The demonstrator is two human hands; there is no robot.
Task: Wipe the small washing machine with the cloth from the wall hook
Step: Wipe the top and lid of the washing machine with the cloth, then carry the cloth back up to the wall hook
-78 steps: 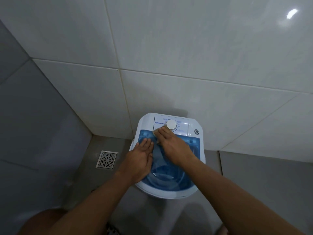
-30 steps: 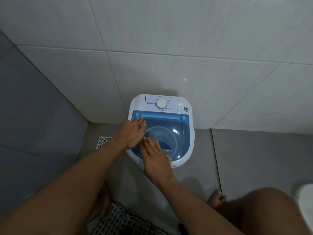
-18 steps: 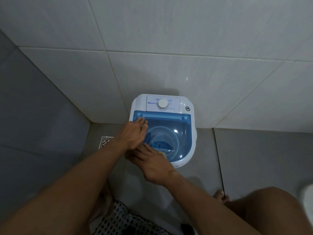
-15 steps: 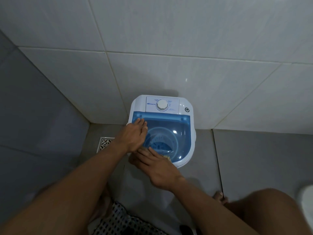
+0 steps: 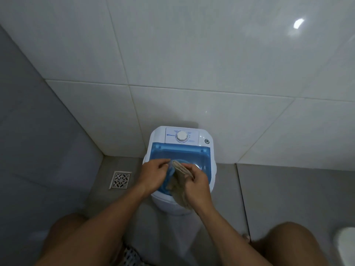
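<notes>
Both hands hold the cloth over the near half of the washer, which stands on the floor against the tiled wall. The left hand has its grip closed on the cloth's upper left edge; the right hand pinches the folded top just beside it, fingers curled shut on the fabric. From that shared top the cloth hangs toward the person, its long axis running from the blue lid down over the washer's front rim (the lower end is partly hidden behind the right wrist, so where it stops is hard to say). It looks like refolding before another pass, though that is a judgement. The surfaces to be wiped lie straight ahead of both grips: the lid directly beneath and beyond, then the white panel with the dial at the far edge by the wall. The right hand sits slightly nearer the lid's middle; the left is nearer the side facing the drain.
</notes>
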